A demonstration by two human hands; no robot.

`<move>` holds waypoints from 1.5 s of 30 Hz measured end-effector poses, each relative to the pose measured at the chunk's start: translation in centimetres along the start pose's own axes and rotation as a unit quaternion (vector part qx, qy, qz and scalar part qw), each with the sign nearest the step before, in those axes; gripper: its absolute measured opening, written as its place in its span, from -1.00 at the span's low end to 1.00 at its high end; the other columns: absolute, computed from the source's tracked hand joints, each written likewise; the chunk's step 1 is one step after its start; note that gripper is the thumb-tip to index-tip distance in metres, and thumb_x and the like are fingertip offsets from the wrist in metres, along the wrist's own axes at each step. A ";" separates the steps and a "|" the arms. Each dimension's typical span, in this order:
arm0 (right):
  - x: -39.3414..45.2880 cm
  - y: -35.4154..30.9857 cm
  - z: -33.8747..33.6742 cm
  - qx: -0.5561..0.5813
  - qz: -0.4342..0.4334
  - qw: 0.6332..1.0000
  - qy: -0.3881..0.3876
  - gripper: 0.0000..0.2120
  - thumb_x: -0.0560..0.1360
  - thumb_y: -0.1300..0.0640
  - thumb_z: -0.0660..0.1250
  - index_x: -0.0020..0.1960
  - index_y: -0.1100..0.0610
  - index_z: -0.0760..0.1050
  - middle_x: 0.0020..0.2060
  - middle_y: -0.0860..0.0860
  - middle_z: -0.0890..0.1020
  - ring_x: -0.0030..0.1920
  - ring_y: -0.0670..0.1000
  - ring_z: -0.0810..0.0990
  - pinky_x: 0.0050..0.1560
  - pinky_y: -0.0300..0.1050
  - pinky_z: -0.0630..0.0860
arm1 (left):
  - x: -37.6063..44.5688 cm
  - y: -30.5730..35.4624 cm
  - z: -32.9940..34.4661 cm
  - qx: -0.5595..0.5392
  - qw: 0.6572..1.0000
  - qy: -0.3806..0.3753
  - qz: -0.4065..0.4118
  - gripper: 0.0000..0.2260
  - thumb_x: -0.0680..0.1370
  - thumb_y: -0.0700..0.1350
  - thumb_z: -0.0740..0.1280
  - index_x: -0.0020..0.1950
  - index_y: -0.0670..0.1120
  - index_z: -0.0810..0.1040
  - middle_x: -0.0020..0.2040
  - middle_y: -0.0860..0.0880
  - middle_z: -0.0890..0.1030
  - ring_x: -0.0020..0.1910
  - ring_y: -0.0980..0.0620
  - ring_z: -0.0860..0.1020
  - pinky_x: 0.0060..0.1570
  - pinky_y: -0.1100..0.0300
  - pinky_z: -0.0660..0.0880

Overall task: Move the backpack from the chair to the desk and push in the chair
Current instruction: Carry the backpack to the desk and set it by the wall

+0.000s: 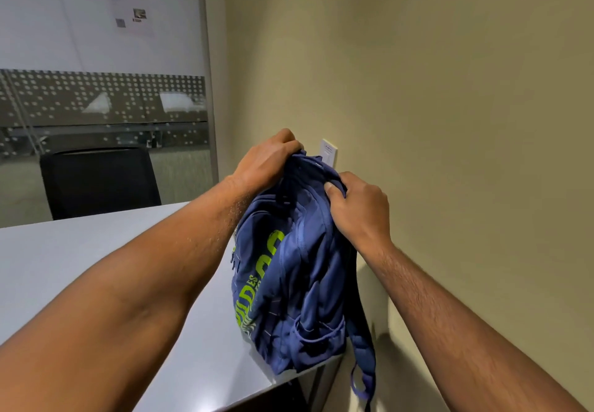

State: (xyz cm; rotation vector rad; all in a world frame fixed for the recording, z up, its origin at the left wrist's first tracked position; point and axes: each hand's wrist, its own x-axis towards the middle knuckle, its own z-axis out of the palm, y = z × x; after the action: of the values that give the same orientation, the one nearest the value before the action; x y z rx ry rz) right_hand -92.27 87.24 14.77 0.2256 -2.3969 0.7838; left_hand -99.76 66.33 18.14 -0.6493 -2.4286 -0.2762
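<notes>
A blue backpack point(299, 289) with lime-green lettering stands upright on the right end of the grey desk point(96, 267), close to the beige wall. One strap hangs over the desk's right edge. My left hand point(266, 157) grips the top of the backpack from the left. My right hand point(356, 205) pinches the fabric at its top from the right. The only chair in view is a black one point(99, 180) behind the far side of the desk.
The beige wall point(450, 122) runs along the desk's right side, with a white wall plate point(329, 152) just behind the backpack. A glass partition point(103, 90) with a dotted band stands beyond the black chair.
</notes>
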 end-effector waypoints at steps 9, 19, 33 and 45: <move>3.3 4.2 5.6 0.013 0.050 0.996 -0.077 -0.75 0.62 -0.08 0.26 0.18 0.04 0.55 -0.18 0.01 0.67 -0.18 0.11 0.63 -0.16 0.01 0.58 | 2.5 -2.2 6.2 0.003 0.999 -0.031 -0.020 -0.70 0.54 -0.25 0.38 0.27 -0.12 0.58 0.18 -0.13 0.47 0.05 -0.17 0.51 -0.12 0.12 0.34; 2.3 8.4 8.7 -0.062 0.089 0.980 -0.167 -0.81 0.66 -0.03 0.22 0.07 0.10 0.38 -0.12 0.06 0.63 -0.27 0.06 0.49 -0.26 0.01 0.44 | 3.9 -2.0 13.7 0.010 0.988 -0.113 -0.104 -0.75 0.56 -0.32 0.32 0.23 -0.15 0.52 0.11 -0.15 0.43 -0.08 -0.19 0.53 -0.08 -0.12 0.56; 0.5 10.0 10.5 -0.271 -0.091 0.938 -0.194 -0.42 0.72 0.04 0.01 0.65 0.22 -0.07 0.64 0.20 -0.23 0.65 0.16 -0.22 0.63 0.07 -0.06 | 2.9 -0.2 16.5 -0.131 0.937 -0.284 -0.154 -0.15 0.62 -0.16 0.29 0.62 -0.11 -0.32 0.63 -0.25 0.13 0.29 -0.21 0.52 0.04 0.07 0.44; -1.8 6.5 9.7 -0.331 -0.084 0.918 -0.201 -0.33 0.69 -0.19 -0.02 0.66 0.15 -0.05 0.65 0.10 -0.23 0.65 0.08 -0.21 0.58 0.28 -0.08 | -2.8 -0.8 13.7 -0.067 0.950 -0.276 -0.127 -0.27 0.64 -0.14 0.21 0.65 -0.10 -0.21 0.67 -0.10 -0.07 0.64 -0.08 -0.03 0.56 -0.14 0.09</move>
State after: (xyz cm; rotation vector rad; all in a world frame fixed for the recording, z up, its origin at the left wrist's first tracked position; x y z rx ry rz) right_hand -97.72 86.77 4.32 0.3265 -2.8204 -0.2026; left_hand -105.11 69.20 5.50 -0.5181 -3.0636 -0.4088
